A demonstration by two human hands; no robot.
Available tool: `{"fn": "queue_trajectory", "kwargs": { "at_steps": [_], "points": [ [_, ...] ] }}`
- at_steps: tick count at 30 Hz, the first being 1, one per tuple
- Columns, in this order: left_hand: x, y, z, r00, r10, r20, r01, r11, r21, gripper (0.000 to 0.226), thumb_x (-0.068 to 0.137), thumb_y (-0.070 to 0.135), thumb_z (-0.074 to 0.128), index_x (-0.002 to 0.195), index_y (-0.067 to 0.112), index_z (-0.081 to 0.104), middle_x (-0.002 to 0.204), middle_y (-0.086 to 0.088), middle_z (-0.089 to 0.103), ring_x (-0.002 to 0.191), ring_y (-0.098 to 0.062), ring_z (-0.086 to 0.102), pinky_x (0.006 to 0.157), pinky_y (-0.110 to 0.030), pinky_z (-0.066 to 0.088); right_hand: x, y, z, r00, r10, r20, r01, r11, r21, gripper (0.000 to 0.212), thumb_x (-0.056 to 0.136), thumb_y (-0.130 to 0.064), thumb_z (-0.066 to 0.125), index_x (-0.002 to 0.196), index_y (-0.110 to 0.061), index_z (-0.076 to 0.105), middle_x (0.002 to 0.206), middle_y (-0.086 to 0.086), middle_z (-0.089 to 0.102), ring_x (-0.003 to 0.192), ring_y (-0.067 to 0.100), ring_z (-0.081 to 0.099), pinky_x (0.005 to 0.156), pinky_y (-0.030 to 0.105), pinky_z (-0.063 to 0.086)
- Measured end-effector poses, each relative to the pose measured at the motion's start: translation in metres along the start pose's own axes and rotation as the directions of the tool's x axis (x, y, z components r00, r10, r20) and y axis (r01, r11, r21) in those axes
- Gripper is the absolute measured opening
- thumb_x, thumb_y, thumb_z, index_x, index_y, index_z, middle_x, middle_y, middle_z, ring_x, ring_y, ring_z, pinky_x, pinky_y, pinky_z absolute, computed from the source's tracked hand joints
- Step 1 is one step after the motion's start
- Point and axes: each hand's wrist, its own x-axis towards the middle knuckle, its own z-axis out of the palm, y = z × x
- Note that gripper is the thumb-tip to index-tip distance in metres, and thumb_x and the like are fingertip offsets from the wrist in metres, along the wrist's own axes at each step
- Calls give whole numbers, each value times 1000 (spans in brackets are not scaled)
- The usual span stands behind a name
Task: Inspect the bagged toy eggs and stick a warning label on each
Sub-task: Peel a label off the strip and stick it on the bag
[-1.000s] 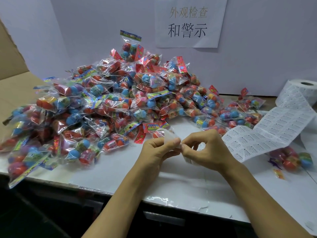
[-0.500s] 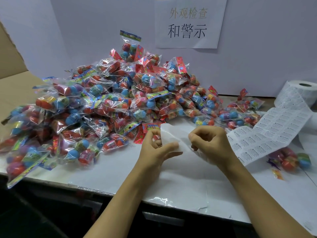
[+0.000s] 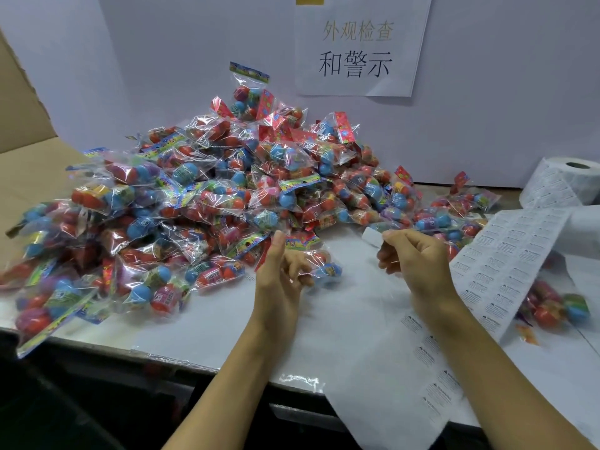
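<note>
Bagged toy eggs (image 3: pixel 311 264) lie at the near foot of the pile (image 3: pixel 201 203), long axis running across the table (image 3: pixel 207 336). Left hand (image 3: pixel 281 274), nearest, curls loosely against the bag; a firm grasp cannot be told. Right hand (image 3: pixel 415 261), just right of the bag, pinches a white label (image 3: pixel 373 237).
</note>
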Motion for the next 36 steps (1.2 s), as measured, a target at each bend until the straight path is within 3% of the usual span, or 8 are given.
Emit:
{"fn": "queue_trajectory", "kwargs": {
  "at_steps": [3, 6, 8, 11, 14, 23, 32, 36],
  "points": [
    [2, -5, 1, 999, 45, -3, -44, 989, 141, 31, 83, 40, 65, 68, 14, 60, 71, -4, 57, 61, -17, 51, 56, -29, 41, -5, 1, 3, 992, -108, 64, 115, 987, -115, 29, 94, -11, 64, 65, -13, 71, 61, 3, 68, 55, 10, 62, 54, 17, 47],
    [-1, -7, 6, 991, -122, 49, 109, 972, 209, 50, 84, 51, 73, 94, 2, 70, 76, -7, 65, 50, -16, 51, 43, -25, 39, -12, 1, 8, 966, -185, 182, 221, 955, -198, 27, 94, -10, 66, 68, -14, 71, 61, 0, 68, 57, 10, 64, 58, 24, 53],
    [-3, -6, 6, 976, -217, 33, 201, 944, 263, 63, 80, 62, 66, 93, 1, 72, 74, -6, 67, 47, -15, 51, 40, -24, 37, -16, 0, 11, 946, -210, 246, 268, 935, -232, 26, 93, -9, 68, 68, -17, 71, 62, -1, 68, 59, 13, 65, 63, 33, 56],
    [-2, -6, 4, 970, -235, 55, 209, 931, 300, 58, 79, 63, 64, 84, 7, 76, 73, -7, 69, 47, -15, 53, 40, -23, 39, -21, -2, 13, 919, -248, 307, 331, 909, -255, 21, 91, -7, 70, 72, -15, 74, 64, -5, 69, 62, 17, 65, 65, 39, 55],
    [-3, -6, 3, 972, -221, 77, 185, 927, 326, 41, 88, 52, 67, 77, 15, 81, 73, -8, 70, 47, -14, 53, 42, -23, 41, -24, -4, 13, 903, -259, 342, 349, 907, -235, 12, 89, -4, 73, 78, -7, 77, 68, -3, 71, 64, 19, 65, 65, 44, 53],
    [-3, -5, 1, 983, -168, 75, 152, 971, 185, 9, 90, 6, 71, 87, 1, 77, 63, -6, 62, 53, -17, 58, 48, -25, 51, -25, -6, 12, 878, -271, 393, 379, 897, -227, 4, 85, -5, 77, 82, -8, 79, 72, -4, 74, 66, 14, 66, 62, 40, 53],
    [1, -6, -2, 994, -82, 76, 79, 996, 50, 17, 80, -2, 75, 96, -1, 73, 91, -16, 73, 78, -23, 72, 70, -28, 59, -24, -6, 12, 888, -232, 397, 329, 924, -197, 7, 86, -10, 79, 80, -14, 78, 73, -5, 74, 66, 15, 68, 65, 43, 56],
    [2, -9, -3, 999, -17, 28, 16, 999, 33, 29, 75, -11, 79, 96, 7, 73, 92, -12, 74, 86, -24, 72, 76, -29, 60, -20, -3, 13, 908, -160, 388, 262, 938, -226, 13, 90, -23, 75, 78, -18, 77, 69, -6, 72, 62, 10, 67, 63, 29, 55]
  ]
}}
